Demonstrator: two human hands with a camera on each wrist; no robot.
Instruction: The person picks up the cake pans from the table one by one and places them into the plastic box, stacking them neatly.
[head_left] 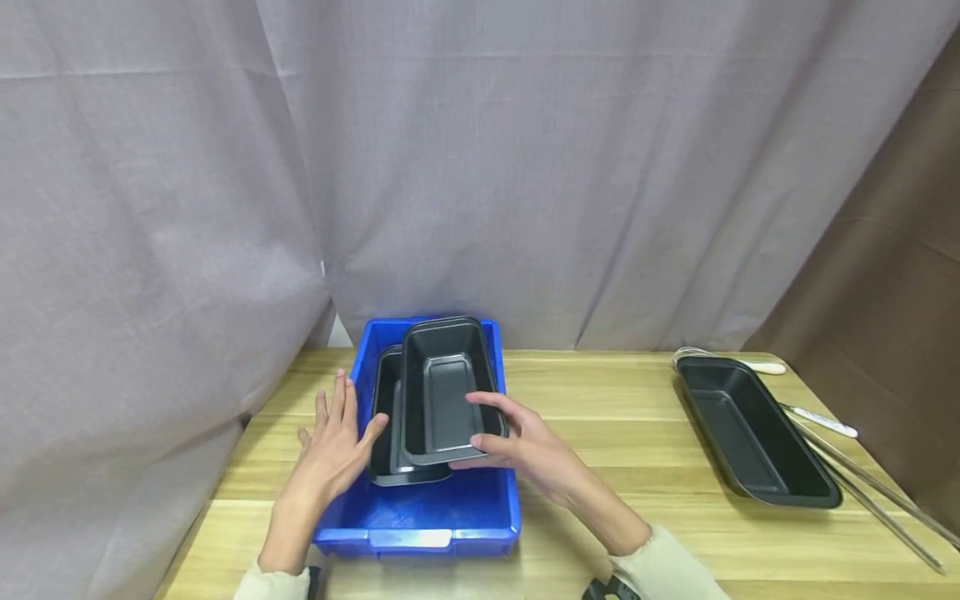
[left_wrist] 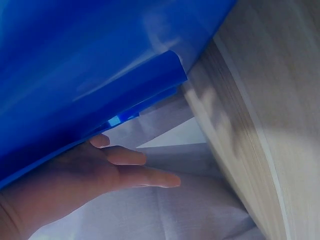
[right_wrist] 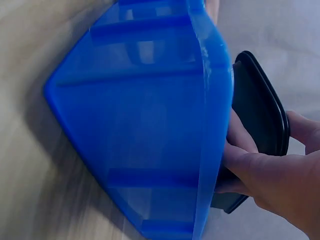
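Note:
My right hand (head_left: 536, 450) grips the near right corner of a black loaf pan (head_left: 448, 392), thumb and fingers on either side of its wall. That pan is tilted over the blue bin (head_left: 420, 508), overlapping a second black loaf pan (head_left: 386, 408) that lies inside along the bin's left side. In the right wrist view, the gripped loaf pan (right_wrist: 257, 105) shows past the bin's wall (right_wrist: 135, 115), with fingers beneath it. My left hand (head_left: 330, 454) lies at the bin's left rim with fingers spread and straight; in the left wrist view, its fingers (left_wrist: 150, 175) extend outside the bin.
A third black loaf pan (head_left: 742, 433) is on the right of the wooden table (head_left: 600, 417). Around it lie a whisk with a white handle (head_left: 765, 367), another white handle (head_left: 825, 421) and long metal rods (head_left: 885, 512). Grey curtains (head_left: 525, 167) hang behind.

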